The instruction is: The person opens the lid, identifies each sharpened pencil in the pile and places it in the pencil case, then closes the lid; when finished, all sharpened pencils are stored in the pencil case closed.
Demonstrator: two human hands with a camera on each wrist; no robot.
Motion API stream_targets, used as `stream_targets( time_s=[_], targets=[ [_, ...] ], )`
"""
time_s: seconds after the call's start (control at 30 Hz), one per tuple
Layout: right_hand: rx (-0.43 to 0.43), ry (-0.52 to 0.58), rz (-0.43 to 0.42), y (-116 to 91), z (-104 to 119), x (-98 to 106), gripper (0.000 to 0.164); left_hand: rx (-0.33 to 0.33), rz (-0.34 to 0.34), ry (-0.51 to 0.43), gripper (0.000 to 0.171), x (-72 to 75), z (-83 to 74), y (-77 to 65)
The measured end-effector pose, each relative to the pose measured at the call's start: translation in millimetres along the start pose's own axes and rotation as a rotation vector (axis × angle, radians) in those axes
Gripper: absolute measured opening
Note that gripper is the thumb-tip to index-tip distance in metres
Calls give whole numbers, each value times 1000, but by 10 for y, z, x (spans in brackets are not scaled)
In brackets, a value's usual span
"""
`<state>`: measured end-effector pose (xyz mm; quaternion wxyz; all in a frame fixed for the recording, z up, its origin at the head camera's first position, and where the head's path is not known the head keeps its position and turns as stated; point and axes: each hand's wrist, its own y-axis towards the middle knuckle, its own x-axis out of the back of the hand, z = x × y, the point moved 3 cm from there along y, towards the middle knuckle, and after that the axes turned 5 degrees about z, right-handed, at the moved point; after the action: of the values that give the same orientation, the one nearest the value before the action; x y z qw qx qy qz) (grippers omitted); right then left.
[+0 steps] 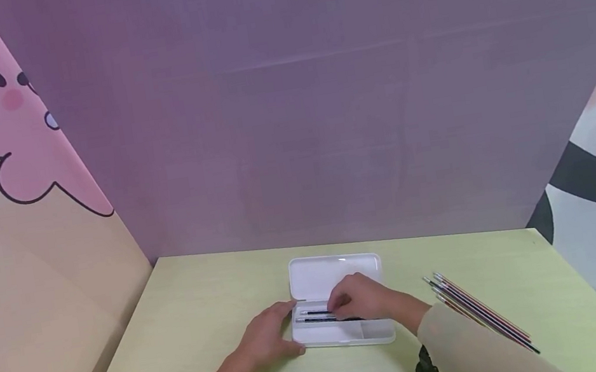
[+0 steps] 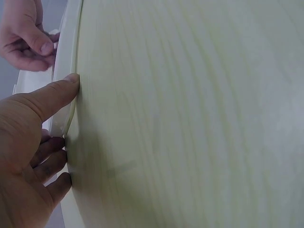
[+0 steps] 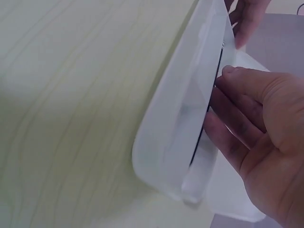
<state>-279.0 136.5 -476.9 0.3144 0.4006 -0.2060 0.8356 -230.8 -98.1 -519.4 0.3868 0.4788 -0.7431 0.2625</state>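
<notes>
A white pencil case (image 1: 331,333) lies open on the table, its lid (image 1: 317,276) tilted back behind the tray. My left hand (image 1: 265,335) holds the case's left end, with the thumb (image 2: 61,92) along the front edge and the other fingers around the corner. Inside the tray lie two dark pencils (image 1: 312,320) side by side, pointing left to right. My right hand (image 1: 362,297) reaches over the tray, its curled fingertips (image 3: 212,121) down at the pencils; thumb and forefinger come together at the rear one, which the hand partly hides.
Several more pencils (image 1: 481,313) lie in a slanted bundle on the light wooden table (image 1: 221,287), right of the case and beside my right sleeve. A purple-grey panel (image 1: 326,143) stands behind the table, with cartoon-printed panels (image 1: 53,248) at the sides.
</notes>
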Motion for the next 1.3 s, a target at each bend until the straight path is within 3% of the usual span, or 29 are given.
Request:
stream_targets(
  time_s=[0.2,0.4,0.73,0.97,1.3],
  targets=[
    [43,-18,-39,-222,-79,138,8,4,-3,22,93,-8,1,2],
    [-51,94,-55,-567,-200,308,13,-21,1,50,94,-32,36,15],
    [-116,232,-61,-1209,-464,554,23,-54,18,53,97,-37,101,54],
    [-169,250,-38,-1526,-669,516,22,-46,42,34,99,-35,126,59],
    [-235,303,-58,-1684,-870,387,20,-22,35,22,94,-20,107,80]
  ],
)
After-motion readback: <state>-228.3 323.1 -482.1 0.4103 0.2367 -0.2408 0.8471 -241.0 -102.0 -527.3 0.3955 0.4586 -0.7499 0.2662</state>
